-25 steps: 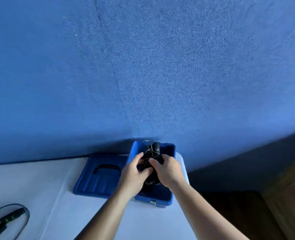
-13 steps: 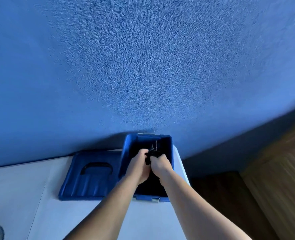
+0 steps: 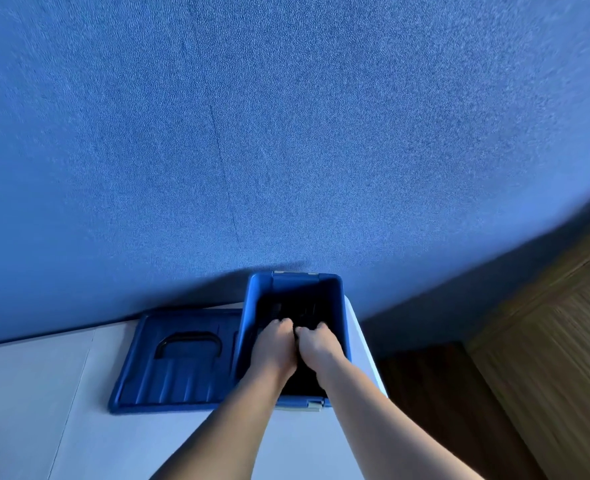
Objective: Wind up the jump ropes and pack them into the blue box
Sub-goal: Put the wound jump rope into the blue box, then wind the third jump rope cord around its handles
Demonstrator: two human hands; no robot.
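Both hands reach down inside the blue box.

The left hand (image 3: 275,344) and right hand (image 3: 318,345) sit side by side, knuckles up and fingers curled downward into the dark interior of the box (image 3: 246,327); dark rope (image 3: 304,311) shows dimly just beyond the fingertips, but whether either hand grips it cannot be told in the shadow. The box stands at the far right corner of the white table (image 3: 37,393), against the blue wall (image 3: 286,133). Its lid (image 3: 182,372) lies flat just to its left, touching the box side. A wooden floor (image 3: 546,358) shows at right.
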